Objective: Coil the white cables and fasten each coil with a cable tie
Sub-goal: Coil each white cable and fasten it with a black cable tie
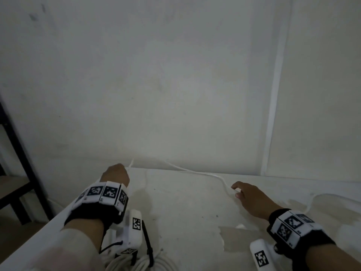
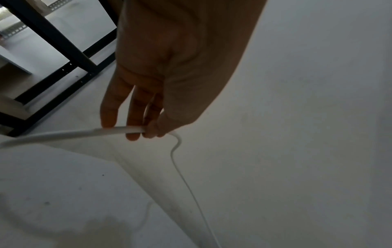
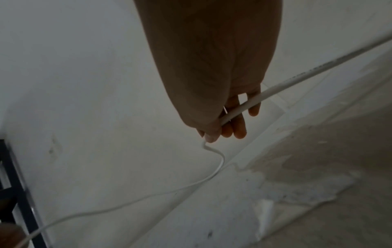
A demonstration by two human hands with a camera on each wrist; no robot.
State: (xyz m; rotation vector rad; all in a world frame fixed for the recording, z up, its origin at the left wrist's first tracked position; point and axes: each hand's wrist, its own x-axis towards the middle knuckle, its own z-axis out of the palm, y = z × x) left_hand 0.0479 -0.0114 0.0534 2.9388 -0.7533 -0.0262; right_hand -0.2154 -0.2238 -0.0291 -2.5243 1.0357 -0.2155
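A white cable (image 1: 195, 171) runs slack along the far edge of the white table (image 1: 185, 204) between my two hands. My left hand (image 1: 117, 173) holds it at the back left; in the left wrist view the thumb and fingers of this hand (image 2: 148, 131) pinch the cable (image 2: 63, 134), which then trails down to the tabletop. My right hand (image 1: 235, 191) holds the same cable at mid right, and its thumb and fingers (image 3: 213, 132) pinch the cable (image 3: 286, 82). A coiled white cable (image 1: 136, 264) lies at the near edge under my left wrist, with a black strip (image 1: 147, 241) across it.
A bare white wall (image 1: 175, 85) rises right behind the table, with a white trunking strip (image 1: 273, 114) at its right. A black metal shelf frame (image 1: 17, 149) stands left of the table. The tabletop's coating is worn and stained at the right (image 1: 254, 237).
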